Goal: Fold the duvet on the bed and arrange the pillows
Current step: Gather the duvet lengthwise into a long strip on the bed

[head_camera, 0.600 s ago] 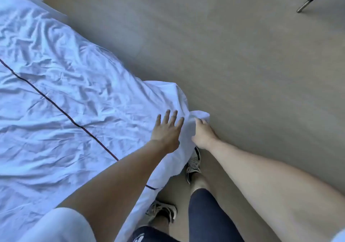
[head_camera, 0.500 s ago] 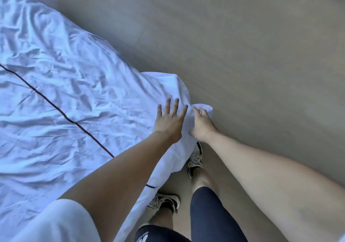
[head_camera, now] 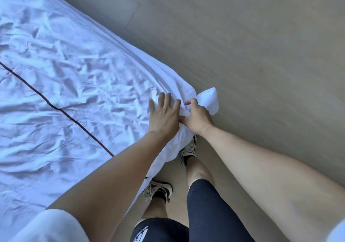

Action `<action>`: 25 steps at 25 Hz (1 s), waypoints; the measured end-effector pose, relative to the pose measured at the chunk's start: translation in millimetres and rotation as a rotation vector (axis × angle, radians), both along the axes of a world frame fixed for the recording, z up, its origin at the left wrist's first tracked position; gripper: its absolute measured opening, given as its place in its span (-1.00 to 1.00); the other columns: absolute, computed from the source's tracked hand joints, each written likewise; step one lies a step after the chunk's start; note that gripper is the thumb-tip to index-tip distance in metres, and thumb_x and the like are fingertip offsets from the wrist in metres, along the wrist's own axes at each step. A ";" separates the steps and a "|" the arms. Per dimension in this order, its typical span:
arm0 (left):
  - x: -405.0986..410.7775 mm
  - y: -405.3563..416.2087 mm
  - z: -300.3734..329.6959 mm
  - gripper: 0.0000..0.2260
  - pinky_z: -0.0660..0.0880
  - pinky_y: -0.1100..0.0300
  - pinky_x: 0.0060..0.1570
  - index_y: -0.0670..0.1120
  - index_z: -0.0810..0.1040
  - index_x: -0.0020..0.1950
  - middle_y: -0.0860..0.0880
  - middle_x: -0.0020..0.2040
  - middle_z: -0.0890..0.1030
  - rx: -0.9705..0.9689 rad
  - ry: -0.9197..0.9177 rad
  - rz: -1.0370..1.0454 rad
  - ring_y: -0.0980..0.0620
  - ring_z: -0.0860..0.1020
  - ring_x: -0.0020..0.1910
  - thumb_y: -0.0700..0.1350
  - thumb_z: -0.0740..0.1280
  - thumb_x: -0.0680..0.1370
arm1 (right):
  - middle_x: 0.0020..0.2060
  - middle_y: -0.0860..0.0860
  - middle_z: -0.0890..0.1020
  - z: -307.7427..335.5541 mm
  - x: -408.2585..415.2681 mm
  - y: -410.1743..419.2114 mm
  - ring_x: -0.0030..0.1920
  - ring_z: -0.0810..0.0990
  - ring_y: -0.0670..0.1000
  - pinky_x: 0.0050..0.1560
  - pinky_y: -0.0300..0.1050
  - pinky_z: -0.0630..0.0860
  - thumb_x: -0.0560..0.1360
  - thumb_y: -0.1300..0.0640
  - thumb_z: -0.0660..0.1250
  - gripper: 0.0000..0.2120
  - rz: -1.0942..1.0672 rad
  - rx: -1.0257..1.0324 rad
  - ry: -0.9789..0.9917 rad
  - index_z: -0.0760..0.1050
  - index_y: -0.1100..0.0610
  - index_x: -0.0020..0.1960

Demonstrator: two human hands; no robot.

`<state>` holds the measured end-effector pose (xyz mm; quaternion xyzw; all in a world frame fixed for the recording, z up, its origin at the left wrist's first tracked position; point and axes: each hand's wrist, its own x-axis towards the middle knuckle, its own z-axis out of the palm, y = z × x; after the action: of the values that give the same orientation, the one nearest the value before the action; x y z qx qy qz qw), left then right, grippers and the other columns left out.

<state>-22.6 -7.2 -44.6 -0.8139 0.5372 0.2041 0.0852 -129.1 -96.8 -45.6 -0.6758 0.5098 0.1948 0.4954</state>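
Note:
A wrinkled white duvet (head_camera: 71,84) with a thin dark stripe covers the bed on the left. Its corner (head_camera: 208,99) sticks out over the floor at the bed's edge. My left hand (head_camera: 164,114) lies flat on the duvet right by that corner, fingers straight and spread. My right hand (head_camera: 197,119) grips the bunched corner fabric, fingers curled round it, touching my left hand. No pillows are in view.
A beige floor (head_camera: 252,45) runs along the right of the bed. My legs and two sneakers (head_camera: 188,149) stand on it close against the bed's edge, the duvet hanging over one shoe.
My right hand has closed round the duvet corner and bunched it up. My left hand stays flat on the duvet beside it. The view has shifted slightly.

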 end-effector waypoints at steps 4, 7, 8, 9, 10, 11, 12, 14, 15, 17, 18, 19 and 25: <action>-40.1 71.5 30.5 -0.10 0.31 -0.32 0.41 -0.21 0.12 0.61 -0.32 0.57 0.20 -0.173 0.159 0.378 -0.31 0.17 0.59 0.24 0.31 0.43 | -0.06 -0.05 0.65 51.0 25.2 4.1 -0.09 0.65 0.00 -0.03 -0.06 0.61 0.29 0.16 0.37 -0.48 -0.191 0.076 -0.160 0.45 0.03 0.26; -70.7 80.8 50.0 0.02 0.32 -0.16 0.46 -0.16 0.16 0.59 -0.20 0.55 0.29 -0.050 0.370 0.680 -0.21 0.24 0.56 0.41 0.31 0.31 | 0.02 -0.02 0.63 76.8 61.2 22.3 -0.03 0.62 0.02 -0.07 -0.13 0.50 0.33 0.21 0.38 -0.49 -0.047 0.111 -0.251 0.40 0.04 0.27; -68.7 75.6 60.3 -0.22 0.45 -0.09 0.33 -0.06 0.33 0.46 -0.10 0.40 0.47 -0.101 0.427 0.832 -0.18 0.41 0.45 0.32 0.34 0.35 | 0.08 -0.01 0.62 84.7 69.8 36.6 0.03 0.62 0.02 -0.02 -0.12 0.52 0.36 0.20 0.39 -0.48 0.031 0.157 -0.270 0.38 0.04 0.30; -59.5 68.1 67.7 -0.56 0.54 -0.04 0.11 0.00 0.46 0.22 -0.01 0.13 0.59 -0.166 0.458 1.022 -0.17 0.56 0.25 0.17 0.36 0.42 | 0.10 -0.03 0.60 90.3 77.0 48.8 0.08 0.60 0.01 0.04 -0.12 0.53 0.39 0.19 0.39 -0.46 0.080 0.209 -0.288 0.38 0.04 0.35; -45.7 63.6 70.1 -0.81 0.53 0.01 -0.07 -0.01 0.46 -0.01 0.03 -0.11 0.57 -0.191 0.491 1.208 -0.16 0.62 0.05 0.03 0.35 0.47 | 0.09 -0.05 0.58 91.3 81.1 57.9 0.11 0.58 -0.01 0.08 -0.16 0.51 0.42 0.18 0.40 -0.44 0.073 0.252 -0.328 0.38 0.04 0.39; -28.9 63.2 70.6 -0.88 0.50 0.03 -0.13 -0.02 0.44 -0.14 0.03 -0.22 0.53 -0.189 0.532 1.331 -0.14 0.61 -0.06 -0.04 0.35 0.47 | 0.08 -0.05 0.56 92.1 80.2 63.8 0.13 0.54 -0.03 0.10 -0.21 0.48 0.45 0.18 0.39 -0.46 0.025 0.243 -0.391 0.40 0.05 0.42; -10.7 69.4 68.1 -0.90 0.52 0.04 -0.12 -0.02 0.46 -0.18 0.01 -0.24 0.55 -0.208 0.598 1.439 -0.12 0.60 -0.10 -0.07 0.37 0.43 | 0.10 -0.04 0.54 90.2 75.2 66.4 0.16 0.51 -0.03 0.13 -0.24 0.45 0.45 0.16 0.37 -0.49 -0.046 0.127 -0.458 0.44 0.07 0.40; 17.1 87.6 67.3 -0.83 0.61 -0.02 -0.06 -0.02 0.58 -0.11 -0.05 -0.12 0.66 -0.293 0.774 1.587 -0.13 0.63 -0.07 -0.15 0.40 0.31 | 0.18 0.05 0.51 77.1 57.8 67.3 0.22 0.46 0.06 0.23 -0.15 0.42 0.42 0.09 0.36 -0.53 -0.253 -0.309 -0.444 0.50 0.15 0.31; 24.2 95.5 67.8 -0.75 0.62 -0.02 -0.06 -0.03 0.61 -0.05 -0.07 -0.06 0.68 -0.323 0.850 1.627 -0.15 0.64 -0.04 -0.22 0.41 0.30 | 0.22 0.11 0.49 67.5 46.3 65.1 0.24 0.44 0.13 0.27 -0.06 0.41 0.42 0.04 0.39 -0.51 -0.371 -0.455 -0.331 0.48 0.19 0.31; 28.0 109.2 71.7 -0.67 0.58 0.04 -0.13 -0.07 0.63 0.04 -0.08 -0.02 0.69 -0.343 0.955 1.652 -0.17 0.64 -0.03 -0.32 0.41 0.32 | 0.33 0.20 0.41 49.5 28.2 63.6 0.34 0.40 0.24 0.36 0.08 0.39 0.40 -0.17 0.49 -0.24 -0.551 -0.355 -0.042 0.36 0.22 0.44; 28.0 114.1 73.3 -0.65 0.56 0.06 -0.16 -0.08 0.64 0.06 -0.08 -0.02 0.69 -0.345 0.983 1.645 -0.17 0.64 -0.03 -0.34 0.41 0.32 | 0.38 0.19 0.39 45.6 24.5 63.7 0.38 0.41 0.24 0.38 0.12 0.40 0.34 -0.31 0.51 -0.05 -0.640 -0.151 0.040 0.28 0.20 0.50; 27.6 117.9 75.3 -0.66 0.55 0.07 -0.18 -0.08 0.64 0.05 -0.08 -0.03 0.70 -0.347 1.005 1.648 -0.17 0.65 -0.05 -0.34 0.42 0.32 | 0.40 0.13 0.41 44.3 24.3 65.7 0.37 0.45 0.20 0.38 0.12 0.44 0.26 -0.41 0.52 0.06 -0.719 0.066 0.054 0.26 0.15 0.52; 30.1 142.1 93.8 -0.73 0.63 0.02 -0.07 -0.08 0.64 0.16 -0.11 0.01 0.74 -0.456 1.199 1.440 -0.15 0.71 0.02 -0.25 0.40 0.47 | -0.03 -0.06 0.74 64.7 52.0 112.1 0.01 0.71 -0.10 0.07 -0.11 0.61 0.37 0.05 0.64 -0.61 -0.620 0.150 -0.372 0.65 0.14 0.12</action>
<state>7.5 134.9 49.2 -0.7059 -0.1100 0.4800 -0.5090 -77.0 15.3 19.1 -0.4747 0.5759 -0.0540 0.6634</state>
